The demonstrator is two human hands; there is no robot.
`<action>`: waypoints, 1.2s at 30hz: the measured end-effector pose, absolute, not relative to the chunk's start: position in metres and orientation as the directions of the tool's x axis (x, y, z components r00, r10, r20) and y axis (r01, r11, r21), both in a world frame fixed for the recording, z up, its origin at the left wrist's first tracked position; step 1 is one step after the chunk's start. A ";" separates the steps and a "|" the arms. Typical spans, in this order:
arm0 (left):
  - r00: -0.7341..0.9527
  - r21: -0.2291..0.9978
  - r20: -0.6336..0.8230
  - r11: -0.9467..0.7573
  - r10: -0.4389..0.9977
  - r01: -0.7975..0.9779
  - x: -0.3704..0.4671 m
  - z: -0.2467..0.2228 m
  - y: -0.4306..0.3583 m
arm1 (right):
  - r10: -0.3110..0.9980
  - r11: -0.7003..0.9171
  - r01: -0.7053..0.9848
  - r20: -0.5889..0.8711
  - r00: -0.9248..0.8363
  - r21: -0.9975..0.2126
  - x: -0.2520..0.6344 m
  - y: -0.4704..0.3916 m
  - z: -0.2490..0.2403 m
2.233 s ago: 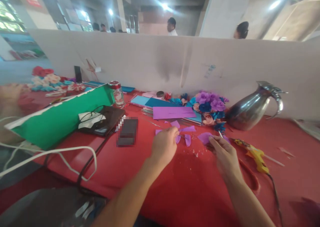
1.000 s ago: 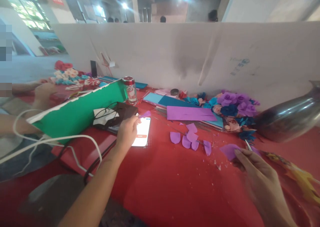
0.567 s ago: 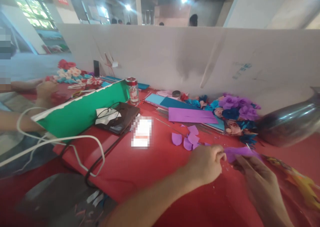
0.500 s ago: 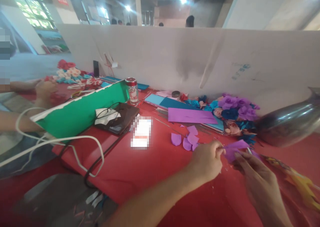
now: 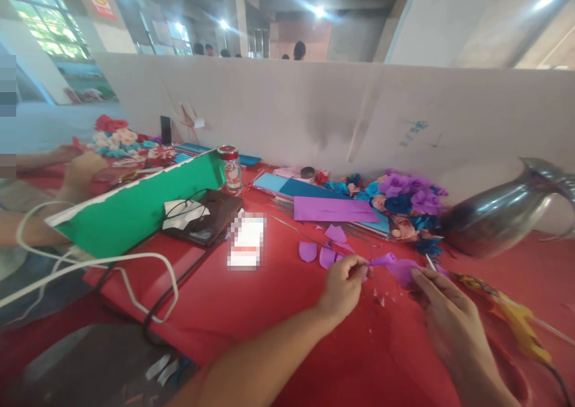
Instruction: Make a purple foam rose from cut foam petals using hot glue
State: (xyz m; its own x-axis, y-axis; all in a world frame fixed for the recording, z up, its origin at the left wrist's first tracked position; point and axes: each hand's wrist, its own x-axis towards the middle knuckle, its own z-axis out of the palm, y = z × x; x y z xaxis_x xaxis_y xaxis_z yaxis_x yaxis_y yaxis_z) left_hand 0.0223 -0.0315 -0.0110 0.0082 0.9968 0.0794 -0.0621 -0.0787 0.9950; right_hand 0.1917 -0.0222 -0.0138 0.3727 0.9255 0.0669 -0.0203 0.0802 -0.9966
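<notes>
In the head view, a piece of purple crepe paper stretches between my two hands above the red table. My left hand is closed, its thumb and fingertips pinching the narrow, twisted left end. My right hand grips the wider right part between thumb and fingers. A thin pale pointed tool sticks up from behind the right fingers; its kind is hidden. Cut purple petals lie on the table just beyond my left hand. More purple paper shows behind the right hand.
Behind the petals lie a folded purple sheet and paper flowers. A metal jug rests on its side at right, near a yellow glue gun. Leftward are a phone, glass jar, green board and a person's hand.
Both hands have shifted left in the picture, as has the whole scene. They are farther apart, and the purple paper now shows a rolled left part with the petal drawn out rightward.
</notes>
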 end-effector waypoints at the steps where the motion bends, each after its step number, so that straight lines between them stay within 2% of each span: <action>1: 0.006 0.994 0.091 -0.091 0.996 -0.061 0.021 -0.010 -0.030 | 0.930 0.039 -0.080 0.007 0.367 -0.996 0.192 -0.022 -0.014; 4: 0.006 0.992 0.127 -0.126 0.992 -0.018 0.017 -0.009 -0.027 | 0.937 -0.056 -0.202 -0.121 0.326 -0.978 0.193 -0.020 -0.015; 10: 0.069 0.940 0.253 -0.262 0.965 0.217 0.014 -0.012 -0.028 | 0.941 -0.086 -0.236 -0.157 0.299 -0.968 0.194 -0.019 -0.016; 14: 0.199 0.780 0.374 -0.423 0.906 0.461 0.015 -0.012 -0.034 | 0.941 -0.095 -0.244 -0.167 0.294 -0.965 0.193 -0.021 -0.014; 17: 0.240 0.669 0.445 -0.498 0.863 0.552 0.016 -0.012 -0.038 | 0.938 -0.083 -0.256 -0.162 0.307 -0.963 0.192 -0.023 -0.012; 23: 0.221 0.649 0.480 -0.513 0.849 0.562 0.016 -0.011 -0.040 | 0.935 -0.090 -0.262 -0.173 0.311 -0.961 0.189 -0.024 -0.009; 36: 0.243 0.702 0.426 -0.488 0.871 0.519 0.016 -0.017 -0.037 | 0.949 -0.071 -0.246 -0.141 0.281 -0.967 0.189 -0.024 -0.007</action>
State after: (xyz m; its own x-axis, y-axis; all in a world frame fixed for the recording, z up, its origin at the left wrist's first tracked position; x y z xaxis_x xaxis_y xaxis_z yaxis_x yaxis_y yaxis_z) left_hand 0.0160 -0.0371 -0.0172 0.2426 0.8714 0.4263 0.5187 -0.4879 0.7021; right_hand 0.1887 -0.0241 -0.0069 0.2807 0.9493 -0.1415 -0.2462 -0.0713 -0.9666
